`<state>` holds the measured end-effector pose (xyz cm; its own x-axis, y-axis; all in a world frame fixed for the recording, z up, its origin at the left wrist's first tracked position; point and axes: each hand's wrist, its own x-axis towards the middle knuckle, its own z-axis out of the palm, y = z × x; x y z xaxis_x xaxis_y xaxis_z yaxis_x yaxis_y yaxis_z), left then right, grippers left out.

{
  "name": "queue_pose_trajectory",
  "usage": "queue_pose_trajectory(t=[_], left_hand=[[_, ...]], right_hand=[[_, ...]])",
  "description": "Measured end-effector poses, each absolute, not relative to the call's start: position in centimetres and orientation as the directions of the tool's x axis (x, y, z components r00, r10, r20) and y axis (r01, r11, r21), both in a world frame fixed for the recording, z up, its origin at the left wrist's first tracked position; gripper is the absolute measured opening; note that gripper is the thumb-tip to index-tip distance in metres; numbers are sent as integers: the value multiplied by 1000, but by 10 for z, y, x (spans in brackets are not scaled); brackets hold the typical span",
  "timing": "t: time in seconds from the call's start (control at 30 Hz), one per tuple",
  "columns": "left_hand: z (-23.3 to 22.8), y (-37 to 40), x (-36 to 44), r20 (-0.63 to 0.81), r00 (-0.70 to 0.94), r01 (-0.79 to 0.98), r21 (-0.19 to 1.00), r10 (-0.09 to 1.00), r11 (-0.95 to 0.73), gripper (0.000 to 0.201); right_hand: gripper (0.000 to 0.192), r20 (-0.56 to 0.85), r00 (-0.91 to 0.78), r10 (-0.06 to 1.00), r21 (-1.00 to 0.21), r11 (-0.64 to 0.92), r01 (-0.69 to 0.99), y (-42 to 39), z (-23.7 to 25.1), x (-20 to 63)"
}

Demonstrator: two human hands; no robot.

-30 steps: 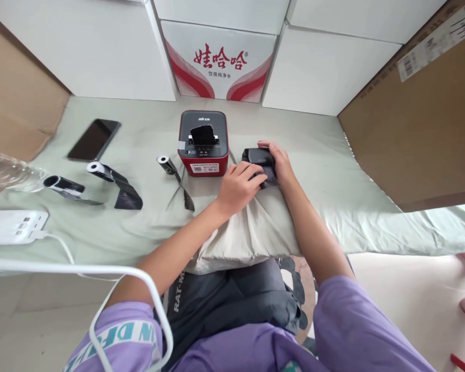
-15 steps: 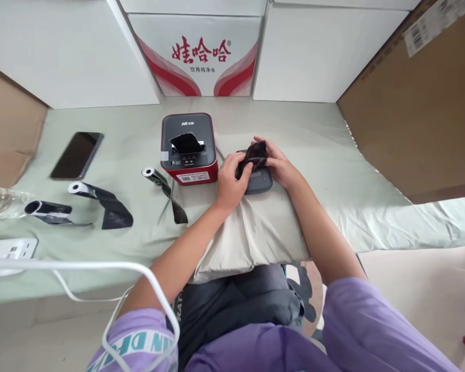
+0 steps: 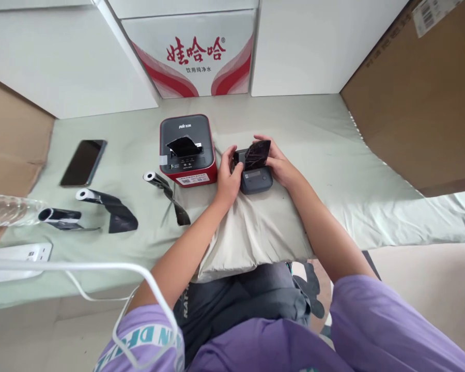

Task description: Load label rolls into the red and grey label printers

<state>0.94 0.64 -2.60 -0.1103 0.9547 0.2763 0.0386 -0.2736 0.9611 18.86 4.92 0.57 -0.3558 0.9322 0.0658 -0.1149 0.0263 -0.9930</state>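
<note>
Left hand [image 3: 228,175] grips the small grey printer [image 3: 256,179] at its left edge, right hand [image 3: 279,164] pinches the black film [image 3: 257,153] sticking up from it; both sit on a pillow [image 3: 251,232] beside the red printer [image 3: 186,151]. Best to hold the body steady and keep the film flat (it crinkles). Green-sheeted counter [image 3: 333,155], white boxes [image 3: 313,46] behind, phone [image 3: 83,162] and spare rolls [image 3: 108,209] left

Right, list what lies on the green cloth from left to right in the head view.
Clear plastic bottle → white power strip → black smartphone → black ribbon roll with white core → smaller black ribbon roll → red and grey label printer → left hand → small dark grey printer → right hand.
</note>
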Motion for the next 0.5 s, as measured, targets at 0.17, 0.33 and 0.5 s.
queue_pose_trajectory(t=[0.17, 0.33, 0.5], left_hand=[[-31, 16, -1, 203, 26, -42, 979, 979, -202, 62], [-30, 18, -6, 234, 78, -25, 972, 969, -233, 62], [-29, 6, 6, 384, 28, 175, 907, 923, -383, 51]], right_hand=[[77, 59, -360, 931, -995, 27, -93, 53, 4, 191], [82, 49, -370, 928, -995, 14, -96, 54, 5, 194], [76, 62, -335, 940, -992, 22, -121, 53, 4, 192]])
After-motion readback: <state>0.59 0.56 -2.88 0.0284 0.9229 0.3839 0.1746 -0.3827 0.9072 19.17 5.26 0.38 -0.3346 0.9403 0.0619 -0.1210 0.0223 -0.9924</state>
